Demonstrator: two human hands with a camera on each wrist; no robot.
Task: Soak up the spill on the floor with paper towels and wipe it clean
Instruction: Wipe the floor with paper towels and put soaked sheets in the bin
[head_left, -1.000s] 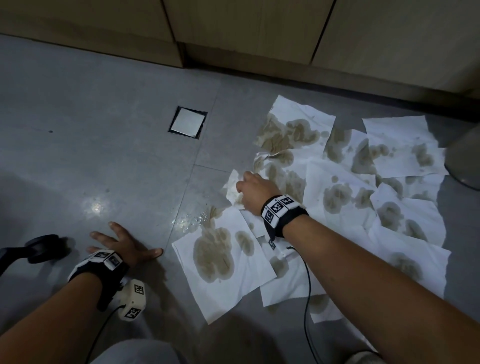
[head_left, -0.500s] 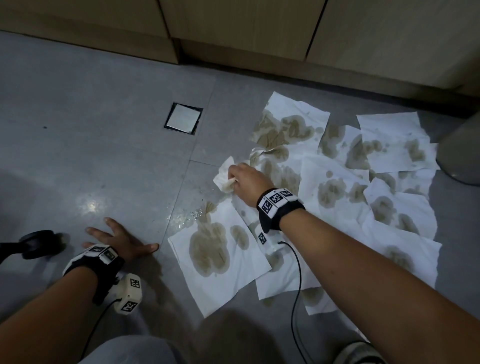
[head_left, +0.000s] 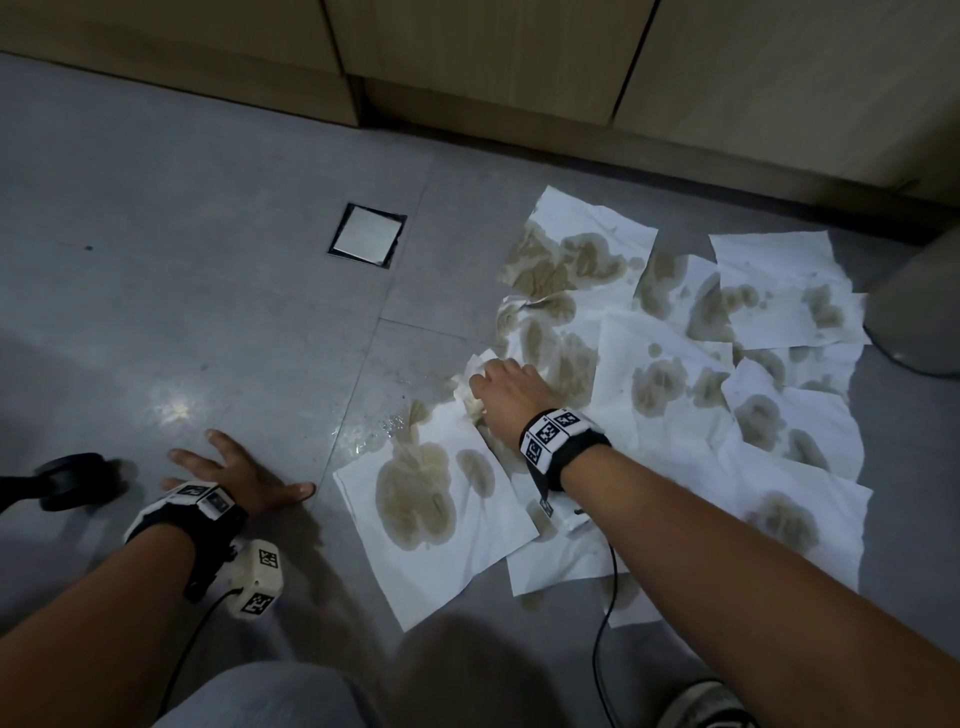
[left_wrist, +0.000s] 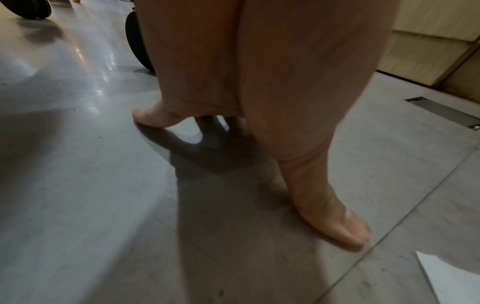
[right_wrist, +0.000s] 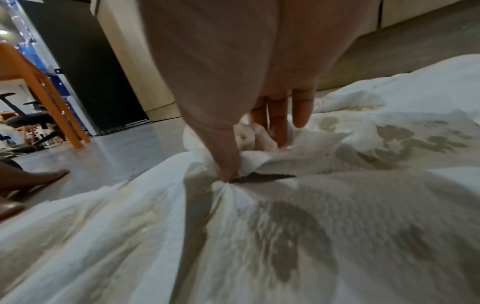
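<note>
Several white paper towels (head_left: 670, 384) lie spread over the grey floor, blotched brown where they have taken up the spill. My right hand (head_left: 506, 392) grips a crumpled towel wad (head_left: 470, 382) at their left edge; in the right wrist view my thumb and fingers (right_wrist: 276, 123) bunch the wad (right_wrist: 249, 144) on top of a stained sheet (right_wrist: 285, 226). Wet droplets (head_left: 387, 426) glisten on bare tile left of the nearest sheet (head_left: 436, 525). My left hand (head_left: 234, 473) lies flat on the floor with fingers spread, its thumb (left_wrist: 335, 222) pressing the tile.
A square floor drain (head_left: 368, 235) sits left of the towels. Wooden cabinet fronts (head_left: 519, 62) run along the back. A black caster wheel (head_left: 72, 480) stands at far left, a grey bin base (head_left: 919, 306) at far right. Cables trail from both wristbands.
My right hand has drawn the crumpled wad a little toward me along the towels' left edge. The left hand has stayed planted on the floor.
</note>
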